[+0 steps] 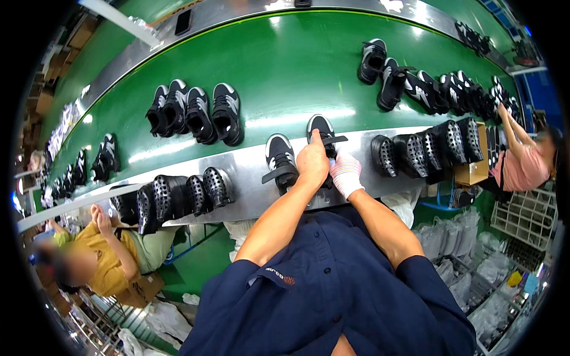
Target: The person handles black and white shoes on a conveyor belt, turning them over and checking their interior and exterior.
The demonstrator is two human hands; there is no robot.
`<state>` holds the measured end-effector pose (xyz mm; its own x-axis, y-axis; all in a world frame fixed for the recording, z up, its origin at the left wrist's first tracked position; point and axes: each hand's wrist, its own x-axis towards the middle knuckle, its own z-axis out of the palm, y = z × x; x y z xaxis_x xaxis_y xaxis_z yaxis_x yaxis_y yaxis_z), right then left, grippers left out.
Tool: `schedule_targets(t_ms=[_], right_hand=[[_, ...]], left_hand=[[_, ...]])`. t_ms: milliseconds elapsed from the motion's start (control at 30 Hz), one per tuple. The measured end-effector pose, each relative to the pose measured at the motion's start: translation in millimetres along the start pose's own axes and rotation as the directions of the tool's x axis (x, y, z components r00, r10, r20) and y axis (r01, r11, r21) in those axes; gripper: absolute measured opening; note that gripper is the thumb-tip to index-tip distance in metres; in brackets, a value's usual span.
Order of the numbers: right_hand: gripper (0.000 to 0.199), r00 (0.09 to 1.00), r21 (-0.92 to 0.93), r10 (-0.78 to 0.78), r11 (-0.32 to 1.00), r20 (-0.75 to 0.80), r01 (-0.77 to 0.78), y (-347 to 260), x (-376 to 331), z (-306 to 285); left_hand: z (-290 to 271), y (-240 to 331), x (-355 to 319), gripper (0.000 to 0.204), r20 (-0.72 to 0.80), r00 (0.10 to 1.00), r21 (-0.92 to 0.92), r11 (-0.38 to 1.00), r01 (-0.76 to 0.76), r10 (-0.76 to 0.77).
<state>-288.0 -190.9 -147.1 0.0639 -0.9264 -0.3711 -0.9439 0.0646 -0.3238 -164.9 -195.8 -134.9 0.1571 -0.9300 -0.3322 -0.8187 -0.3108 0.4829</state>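
A black and grey sneaker (321,123) stands on the metal ledge, toe pointing away from me. My bare left hand (313,161) grips it from the left, one finger stretched along its upper toward the toe. At its heel end is my right hand (347,174), in a white striped glove, fingers closed against the shoe. A loose black strap (335,140) sticks out to the right, just above the gloved fingers. The matching sneaker (279,155) rests to the left, untouched, its strap also hanging open. My hands hide the first shoe's opening and heel.
Beyond the ledge runs a green conveyor belt (285,71) carrying sneakers (199,115) in groups at left and right. Black perforated shoe forms (423,151) line the ledge on both sides. One person (113,255) sits at the left, another (522,160) at the far right.
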Motion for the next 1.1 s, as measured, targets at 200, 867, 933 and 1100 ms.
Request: schedule_targets(t_ms=[200,867,933,1100], right_hand=[[0.029,0.998,-0.113,-0.049,0.992,0.027,0.052,14.8,6.4,4.7],[0.037,0.923,0.135,-0.272,0.96,0.271,0.243,-26.9,-87.3,-86.3],[0.03,0.903,0.169,-0.326,0.942,0.279,0.289,-49.3,-90.1,-73.4],[0.028,0.876,0.268,-0.417,0.896,0.243,0.353,-78.6,-96.7,-67.3]], left_hand=[[-55.7,-28.2,-84.9,0.061,-0.355,0.862,-0.163,0.884,-0.439,0.363],[-118.6,-207.3,-184.4,0.041,-0.793,0.557,0.039,0.892,0.45,-0.247],[-113.6,-234.9,-191.5,0.051,-0.806,0.517,0.047,0.84,0.541,-0.288],[-124.8,-240.9,-212.3,0.048,-0.798,0.559,0.079,0.881,0.466,-0.225]])
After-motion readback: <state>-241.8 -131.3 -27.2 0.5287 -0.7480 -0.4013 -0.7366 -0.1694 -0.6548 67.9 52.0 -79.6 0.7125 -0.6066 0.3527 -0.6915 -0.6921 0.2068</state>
